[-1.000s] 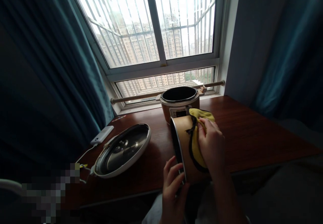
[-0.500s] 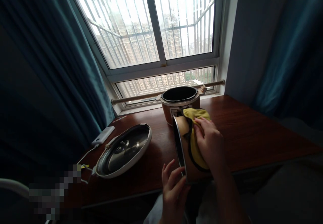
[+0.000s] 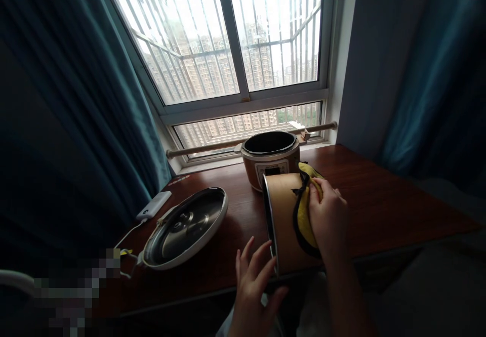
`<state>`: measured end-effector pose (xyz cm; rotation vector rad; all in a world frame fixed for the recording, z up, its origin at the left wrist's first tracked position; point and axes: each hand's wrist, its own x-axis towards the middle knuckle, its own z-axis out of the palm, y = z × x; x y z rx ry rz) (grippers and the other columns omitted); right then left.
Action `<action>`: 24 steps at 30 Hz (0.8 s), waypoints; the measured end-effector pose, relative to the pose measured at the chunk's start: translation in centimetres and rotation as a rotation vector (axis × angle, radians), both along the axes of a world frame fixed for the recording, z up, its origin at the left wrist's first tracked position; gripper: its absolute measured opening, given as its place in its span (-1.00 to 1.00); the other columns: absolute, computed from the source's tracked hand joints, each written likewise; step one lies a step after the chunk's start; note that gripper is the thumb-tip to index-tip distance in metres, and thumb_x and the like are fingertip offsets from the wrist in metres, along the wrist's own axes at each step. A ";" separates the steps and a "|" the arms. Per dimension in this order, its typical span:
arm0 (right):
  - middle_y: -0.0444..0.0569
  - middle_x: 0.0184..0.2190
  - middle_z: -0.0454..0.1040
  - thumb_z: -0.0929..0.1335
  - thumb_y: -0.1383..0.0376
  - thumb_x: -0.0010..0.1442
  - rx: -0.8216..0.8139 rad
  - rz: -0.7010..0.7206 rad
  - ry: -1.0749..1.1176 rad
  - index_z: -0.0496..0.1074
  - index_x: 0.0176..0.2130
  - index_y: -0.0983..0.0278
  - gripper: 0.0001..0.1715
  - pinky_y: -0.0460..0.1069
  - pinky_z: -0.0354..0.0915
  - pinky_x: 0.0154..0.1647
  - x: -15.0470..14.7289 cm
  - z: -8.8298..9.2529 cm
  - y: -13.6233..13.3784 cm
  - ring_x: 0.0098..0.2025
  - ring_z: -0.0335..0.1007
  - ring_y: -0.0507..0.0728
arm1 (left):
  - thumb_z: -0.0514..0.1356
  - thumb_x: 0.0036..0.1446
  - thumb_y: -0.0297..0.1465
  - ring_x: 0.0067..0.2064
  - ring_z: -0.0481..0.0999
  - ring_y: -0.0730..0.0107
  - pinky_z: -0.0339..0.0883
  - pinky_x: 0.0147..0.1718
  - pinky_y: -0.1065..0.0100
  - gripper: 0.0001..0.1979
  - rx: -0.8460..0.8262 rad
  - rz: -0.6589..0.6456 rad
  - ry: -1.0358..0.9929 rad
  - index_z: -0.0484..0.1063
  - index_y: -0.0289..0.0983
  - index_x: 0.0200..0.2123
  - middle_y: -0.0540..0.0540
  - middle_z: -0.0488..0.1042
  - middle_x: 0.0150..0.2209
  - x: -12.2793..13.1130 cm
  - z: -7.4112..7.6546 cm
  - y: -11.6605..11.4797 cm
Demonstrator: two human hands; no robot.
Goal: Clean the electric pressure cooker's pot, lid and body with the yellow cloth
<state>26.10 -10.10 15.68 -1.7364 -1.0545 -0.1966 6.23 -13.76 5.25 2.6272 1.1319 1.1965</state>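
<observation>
A gold-coloured inner pot point(image 3: 285, 215) lies tipped on its side at the table's front edge, its dark mouth facing left. My right hand point(image 3: 329, 213) presses a yellow cloth with black edging point(image 3: 305, 220) against the pot's right end, fingers closed on the cloth. At the lower rim of the pot is my left hand point(image 3: 255, 281), its fingers spread and the fingertips at the rim. Behind the pot stands the cooker body point(image 3: 250, 167), open at the top, with a control panel on its front.
A round lid point(image 3: 190, 253) rests inner side up on the brown wooden table point(image 3: 379, 190), left of the pot. Further left lie a white power bank point(image 3: 155, 204) and its cable. A barred window point(image 3: 243, 99) and blue curtains surround the table.
My right hand and the cloth have moved right along the pot, uncovering more of its gold side. The fingers of my left hand have spread and shifted slightly left.
</observation>
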 end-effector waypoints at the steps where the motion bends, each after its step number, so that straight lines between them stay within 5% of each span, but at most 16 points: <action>1: 0.12 -0.20 0.50 0.19 0.28 0.22 -0.001 0.011 -0.027 0.44 -0.15 0.33 -0.68 0.16 0.15 0.04 -0.3 0.1 0.0 -0.13 0.39 0.24 | 0.15 0.10 -0.36 0.24 0.06 -0.08 -0.02 0.05 -0.33 -0.69 -0.019 -0.003 -0.054 0.39 -0.16 -0.05 -0.24 0.30 0.12 0.3 0.3 -0.1; 8: 0.02 -0.08 0.47 0.21 0.35 0.23 0.043 0.426 -0.232 0.43 -0.11 0.27 -0.70 0.10 0.00 0.22 -3.2 1.0 -0.3 0.07 0.29 0.13 | 0.12 0.11 -0.47 0.21 0.14 0.05 -0.07 0.12 -0.27 -0.86 -0.042 -0.016 -0.214 0.46 -0.16 -0.31 -0.14 0.40 0.03 1.3 0.5 -0.2; 14: 0.13 -0.18 0.50 0.20 0.31 0.22 -0.058 -0.056 -0.030 0.44 -0.15 0.35 -0.70 0.25 0.09 0.10 -0.1 0.4 -0.5 -0.12 0.39 0.24 | 0.16 0.09 -0.43 0.21 0.15 0.03 -0.09 0.14 -0.25 -0.90 0.031 -0.034 -0.181 0.48 -0.15 -0.36 -0.10 0.44 -0.03 1.0 -0.1 -0.9; 17: 0.10 -0.20 0.51 0.20 0.30 0.22 -0.032 0.054 -0.071 0.44 -0.16 0.32 -0.70 0.21 0.13 0.09 0.3 0.5 -0.9 -0.14 0.39 0.21 | 0.16 0.10 -0.41 0.21 0.14 0.03 -0.10 0.14 -0.24 -0.88 0.056 -0.030 -0.147 0.50 -0.12 -0.33 -0.09 0.46 -0.06 1.1 -0.7 -1.3; 21: -0.02 -0.10 0.49 0.23 0.30 0.22 0.054 0.473 -0.214 0.46 -0.14 0.22 -0.72 0.10 0.06 0.18 -1.3 1.2 -0.9 0.00 0.33 0.13 | 0.16 0.08 -0.43 0.21 0.14 0.02 -0.09 0.14 -0.24 -0.87 0.076 -0.007 -0.104 0.51 -0.12 -0.36 -0.08 0.47 -0.08 1.1 -1.1 -1.5; 24: -0.02 -0.11 0.49 0.21 0.29 0.22 0.039 0.353 -0.160 0.46 -0.16 0.22 -0.72 0.16 0.03 0.18 -1.2 1.0 -0.6 -0.03 0.35 0.16 | 0.16 0.07 -0.43 0.20 0.15 0.02 -0.10 0.14 -0.25 -0.88 0.097 -0.004 -0.083 0.50 -0.14 -0.39 -0.08 0.48 -0.10 1.2 -1.4 -1.5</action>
